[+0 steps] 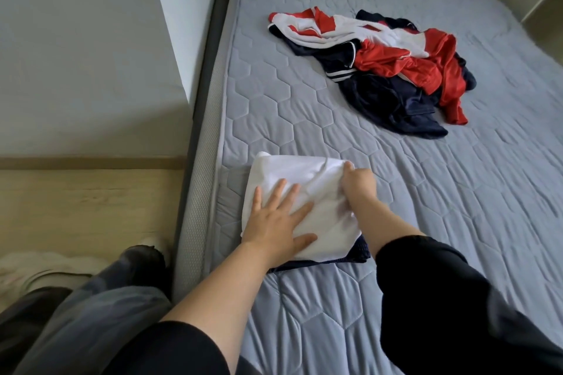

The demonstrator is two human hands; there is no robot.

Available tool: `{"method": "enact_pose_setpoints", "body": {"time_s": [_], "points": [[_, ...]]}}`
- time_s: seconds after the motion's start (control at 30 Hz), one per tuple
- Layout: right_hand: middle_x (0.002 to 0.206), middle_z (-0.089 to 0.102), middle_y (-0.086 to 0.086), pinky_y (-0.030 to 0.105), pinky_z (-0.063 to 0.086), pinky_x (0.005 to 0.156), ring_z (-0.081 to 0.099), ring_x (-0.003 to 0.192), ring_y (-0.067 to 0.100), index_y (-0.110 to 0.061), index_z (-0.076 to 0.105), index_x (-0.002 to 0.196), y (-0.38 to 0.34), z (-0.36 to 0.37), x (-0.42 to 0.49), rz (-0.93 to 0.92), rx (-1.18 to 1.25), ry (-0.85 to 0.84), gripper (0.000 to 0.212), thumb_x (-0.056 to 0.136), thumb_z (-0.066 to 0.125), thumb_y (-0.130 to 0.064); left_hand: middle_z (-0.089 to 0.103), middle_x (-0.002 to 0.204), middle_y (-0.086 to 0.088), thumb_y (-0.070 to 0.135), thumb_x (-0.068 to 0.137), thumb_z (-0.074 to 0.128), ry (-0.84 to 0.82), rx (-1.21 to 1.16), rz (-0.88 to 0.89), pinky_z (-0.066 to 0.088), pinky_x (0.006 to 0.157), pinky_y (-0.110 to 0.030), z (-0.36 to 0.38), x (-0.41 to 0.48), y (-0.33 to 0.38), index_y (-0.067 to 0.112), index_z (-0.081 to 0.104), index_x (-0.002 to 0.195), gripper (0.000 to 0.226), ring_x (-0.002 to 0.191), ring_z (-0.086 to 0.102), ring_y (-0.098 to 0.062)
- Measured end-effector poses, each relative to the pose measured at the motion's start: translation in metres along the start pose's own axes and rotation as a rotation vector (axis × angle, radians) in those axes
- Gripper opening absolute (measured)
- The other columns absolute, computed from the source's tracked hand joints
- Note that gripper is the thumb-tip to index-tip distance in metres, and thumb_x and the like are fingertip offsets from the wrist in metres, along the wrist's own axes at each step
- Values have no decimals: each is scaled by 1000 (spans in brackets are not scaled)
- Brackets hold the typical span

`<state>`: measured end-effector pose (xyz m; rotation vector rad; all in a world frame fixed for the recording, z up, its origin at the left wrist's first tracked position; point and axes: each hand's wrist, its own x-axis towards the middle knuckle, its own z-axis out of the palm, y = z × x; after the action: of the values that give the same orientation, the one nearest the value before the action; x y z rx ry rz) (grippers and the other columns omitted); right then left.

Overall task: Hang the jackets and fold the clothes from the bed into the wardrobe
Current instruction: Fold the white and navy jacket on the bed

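Folding step in hand. White garment (304,201), already squared into a compact fold, lies on the bed (396,222) near its left edge, the nearest thing to the person. It sits on top of a dark navy piece (332,257), of which only a strip shows at the white garment's near edge.

Left hand (278,222): fingers spread and flat, palm pressing the white garment down on its left half. Right hand (358,184): fingers curled, pinching the white garment at its right edge. It looks to be tucking or drawing the cloth over, though that is a judgement.

Unsorted heap (393,67) of red, white and navy clothes lies well beyond the white garment, toward the head of the bed and apart from it. So the task seems early to middling: at least two pieces stacked, several still to go.

Next move probably calls for smoothing the last crease, then either lifting the stack with both hands underneath to keep it from slumping, or reaching past it to the heap.

Hard to make out: right fingertips are buried in cloth and blurred; how the navy piece is folded; which items in the heap are jackets. The wardrobe is not in view. Person's legs and footwear are cut off at the lower left.
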<state>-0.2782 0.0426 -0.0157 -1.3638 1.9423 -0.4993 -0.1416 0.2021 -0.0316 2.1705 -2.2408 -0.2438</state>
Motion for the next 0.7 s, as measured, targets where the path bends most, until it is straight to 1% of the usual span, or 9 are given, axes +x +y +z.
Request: {"method": "enact_pose_setpoints", "body": {"time_s": [0.1, 0.2, 0.3, 0.37, 0.4, 0.43, 0.5, 0.6, 0.7], "points": [[103, 65, 16, 30, 36, 72, 59, 96, 32, -1, 61, 111, 6, 10, -5, -46, -130, 51, 53, 102, 26, -40, -8, 160, 3, 66, 89, 15, 85, -68, -70, -18, 109, -54, -4, 8, 0, 37, 8, 150, 68, 143, -23, -20], [122, 57, 16, 36, 39, 82, 52, 111, 32, -5, 51, 121, 1, 8, -11, -174, -261, 162, 38, 102, 28, -28, -14, 160, 3, 56, 95, 22, 136, -105, -183, -13, 111, -56, -8, 15, -6, 34, 5, 152, 63, 143, -25, -23], [143, 42, 14, 39, 27, 106, 37, 130, 31, -7, 43, 134, -5, 7, -28, -647, -307, 317, 39, 97, 39, -18, -16, 159, 2, 56, 96, 24, 100, -88, -188, -11, 111, -57, -3, 19, -6, 35, 2, 152, 64, 143, -26, -25], [149, 38, 11, 40, 18, 113, 30, 139, 29, -9, 44, 138, -2, 12, -41, -956, -346, 241, 45, 96, 36, -24, -16, 159, 2, 55, 96, 24, 94, -92, -175, -12, 112, -56, 1, 20, -5, 36, -1, 151, 64, 143, -26, -24], [151, 36, 8, 41, 14, 114, 26, 142, 26, -12, 43, 141, 6, 17, -44, -1023, -403, 150, 49, 97, 31, -30, -15, 160, 4, 54, 96, 24, 95, -94, -173, -11, 112, -55, 3, 20, -6, 36, 0, 151, 63, 143, -25, -22], [155, 30, 4, 42, 8, 116, 19, 145, 22, -17, 37, 145, 17, 20, -46, -1000, -471, 44, 52, 97, 27, -34, -14, 160, 5, 53, 96, 25, 97, -97, -171, -10, 113, -54, 5, 20, -8, 36, 2, 151, 62, 144, -24, -20], [160, 12, -5, 43, -2, 118, 3, 148, 13, -26, 18, 152, 41, 21, -40, -809, -563, -74, 55, 99, 23, -41, -12, 160, 8, 49, 98, 24, 87, -119, -170, -7, 114, -52, 8, 18, -13, 33, 5, 152, 60, 144, -22, -16], [161, -1, -7, 45, -8, 117, -11, 146, 8, -28, 5, 153, 58, 23, -25, -588, -572, -74, 61, 97, 12, -49, -12, 159, 10, 46, 99, 24, 76, -159, -180, -6, 114, -52, 11, 17, -15, 33, 6, 152, 58, 144, -22, -13], [161, -6, -7, 44, -10, 117, -15, 145, 6, -24, 2, 153, 56, 27, -24, -559, -576, -81, 65, 95, 6, -52, -15, 159, 10, 46, 99, 22, 87, -176, -195, -6, 114, -51, 9, 18, -14, 32, 5, 152, 58, 143, -23, -12]]}}
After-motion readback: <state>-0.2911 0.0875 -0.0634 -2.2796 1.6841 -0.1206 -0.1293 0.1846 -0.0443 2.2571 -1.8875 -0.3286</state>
